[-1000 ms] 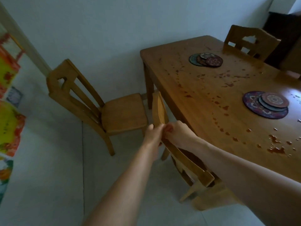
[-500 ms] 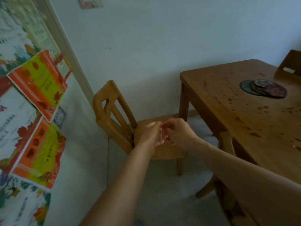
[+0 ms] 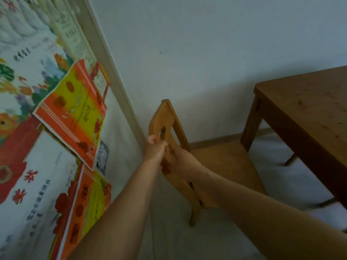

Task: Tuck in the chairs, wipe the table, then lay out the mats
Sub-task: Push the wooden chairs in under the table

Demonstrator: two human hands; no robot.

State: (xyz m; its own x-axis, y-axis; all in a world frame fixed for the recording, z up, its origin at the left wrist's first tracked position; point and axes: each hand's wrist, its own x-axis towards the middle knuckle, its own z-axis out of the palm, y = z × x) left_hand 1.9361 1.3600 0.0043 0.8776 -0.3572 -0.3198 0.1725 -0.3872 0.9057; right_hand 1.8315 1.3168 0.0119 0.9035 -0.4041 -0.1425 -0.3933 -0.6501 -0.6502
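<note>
Here, I am gripping the chair near the table, left hand and right hand curled around its back.

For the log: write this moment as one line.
step: tucking chairs | left hand: grips backrest of brown wooden slat-back chair | right hand: grips same backrest | chair: apart from brown wooden table, untucked

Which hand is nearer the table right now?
Right. The right hand holds the chair back on its seat side, the side facing the table. The left hand grips the back's outer side, toward the posters, farther from the table.
</note>
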